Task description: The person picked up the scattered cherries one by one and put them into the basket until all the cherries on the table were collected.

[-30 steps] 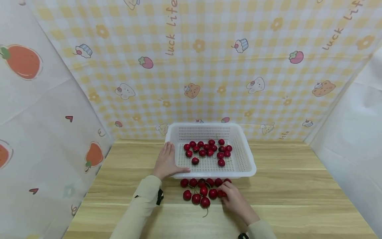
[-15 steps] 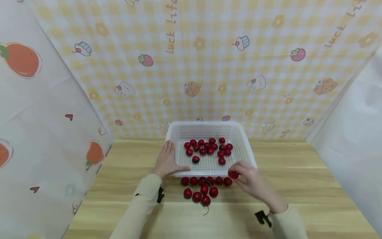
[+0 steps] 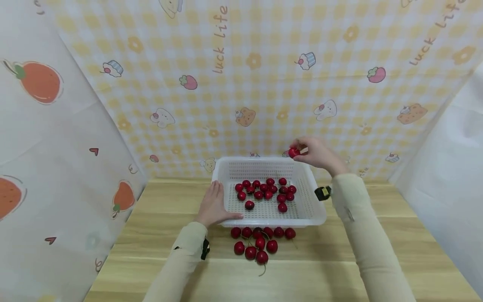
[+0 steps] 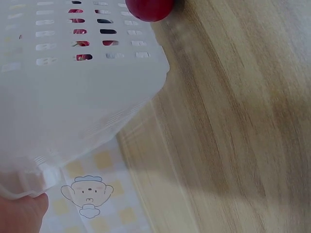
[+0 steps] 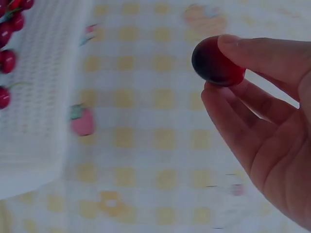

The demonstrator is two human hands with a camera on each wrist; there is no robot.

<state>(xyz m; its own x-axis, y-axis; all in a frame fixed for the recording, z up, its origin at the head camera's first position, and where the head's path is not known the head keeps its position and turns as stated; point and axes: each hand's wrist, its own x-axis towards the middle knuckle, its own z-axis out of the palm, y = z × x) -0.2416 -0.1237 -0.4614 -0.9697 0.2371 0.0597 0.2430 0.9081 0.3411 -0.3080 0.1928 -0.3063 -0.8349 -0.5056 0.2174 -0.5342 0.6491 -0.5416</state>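
A white plastic basket [image 3: 310, 221] with slotted walls holds a group of red cherries [image 3: 264, 187]. My left hand [image 3: 214, 207] rests at its near left corner, fingers straight along the left rim and thumb stretched over the front rim. In the left wrist view only one fingertip [image 4: 22, 213] shows, touching the rim. Above the basket's far right corner, my right hand [image 3: 318, 155] pinches a single cherry [image 5: 214, 58] between thumb and fingertips. That cherry is clear of the basket and dark on one side. No stem on it can be made out.
Several loose cherries [image 3: 250, 252] lie on the wooden table [image 3: 377, 243] just in front of the basket, some with stems. A checked, printed cloth [image 3: 264, 92] hangs behind the basket, and white sheets flank the table on both sides.
My right hand has picked a cherry from the right side of the loose ones and carried it up and away, to above the basket's far right corner. The left hand stays at the basket.
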